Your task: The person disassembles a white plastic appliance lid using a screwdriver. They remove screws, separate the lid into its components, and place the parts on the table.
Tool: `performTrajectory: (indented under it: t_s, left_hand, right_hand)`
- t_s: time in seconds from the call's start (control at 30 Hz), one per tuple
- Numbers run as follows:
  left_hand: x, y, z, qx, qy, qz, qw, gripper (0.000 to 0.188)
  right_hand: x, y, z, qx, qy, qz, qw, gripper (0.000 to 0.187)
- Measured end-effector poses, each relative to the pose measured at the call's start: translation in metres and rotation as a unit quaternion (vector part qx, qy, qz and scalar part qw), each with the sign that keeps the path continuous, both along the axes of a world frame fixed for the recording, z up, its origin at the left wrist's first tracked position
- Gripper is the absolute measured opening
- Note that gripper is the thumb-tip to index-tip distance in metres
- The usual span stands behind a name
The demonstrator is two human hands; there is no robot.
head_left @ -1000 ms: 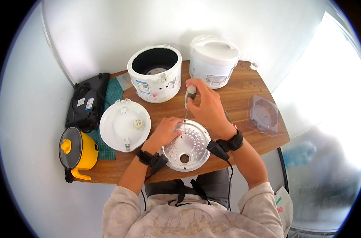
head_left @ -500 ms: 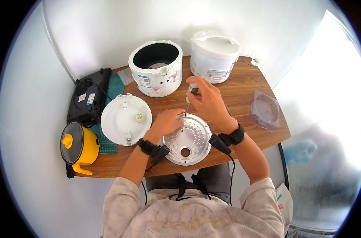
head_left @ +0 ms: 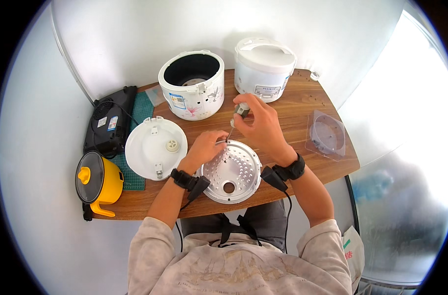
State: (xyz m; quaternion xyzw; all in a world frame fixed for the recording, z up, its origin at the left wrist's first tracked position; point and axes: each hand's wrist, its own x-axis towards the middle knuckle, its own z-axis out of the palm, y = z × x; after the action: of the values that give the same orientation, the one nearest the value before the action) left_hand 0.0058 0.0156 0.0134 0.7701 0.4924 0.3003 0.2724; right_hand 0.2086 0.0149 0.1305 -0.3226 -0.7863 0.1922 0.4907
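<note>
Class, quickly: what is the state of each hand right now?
Left hand: at the upper-left edge of the perforated metal disc; whether it grips cannot be told.
Right hand: closed, holding the screwdriver.

The screwdriver [head_left: 241,111] leans more than a second ago, its handle tipped farther right, and the right hand [head_left: 261,125] has shifted with it. The left hand [head_left: 203,149] has moved slightly outward on the perforated metal disc [head_left: 232,172], its fingertips closer to the screwdriver's lower end.

Beige shirt [head_left: 234,268], grey trousers [head_left: 268,228] and black cabled wristbands [head_left: 295,167] are worn.
</note>
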Motion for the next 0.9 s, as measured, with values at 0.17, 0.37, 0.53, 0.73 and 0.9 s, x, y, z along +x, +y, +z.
performTrajectory:
  t_s: [0.17, 0.37, 0.53, 0.73, 0.9]
  left_hand:
    - [0.002, -0.003, 0.008, -0.013, -0.013, 0.023, 1.000, 0.021]
    - [0.003, -0.017, 0.011, -0.029, 0.064, 0.037, 0.997, 0.019]
    - [0.006, -0.029, -0.004, 0.020, 0.106, 0.038, 0.993, 0.015]
    - [0.005, -0.032, 0.005, 0.013, 0.083, 0.046, 0.995, 0.025]
    - [-0.014, -0.058, 0.018, -0.036, 0.000, 0.113, 0.993, 0.033]
  right_hand:
    - [0.004, -0.002, -0.002, -0.006, 0.032, -0.009, 0.999, 0.030]
    - [0.019, -0.016, 0.008, -0.027, 0.061, -0.041, 0.997, 0.029]
    - [0.032, -0.026, 0.006, -0.038, 0.078, -0.054, 0.995, 0.029]
    - [0.043, -0.034, 0.009, -0.058, 0.069, -0.074, 0.993, 0.028]
    - [0.053, -0.035, 0.010, -0.075, 0.085, -0.081, 0.990, 0.028]
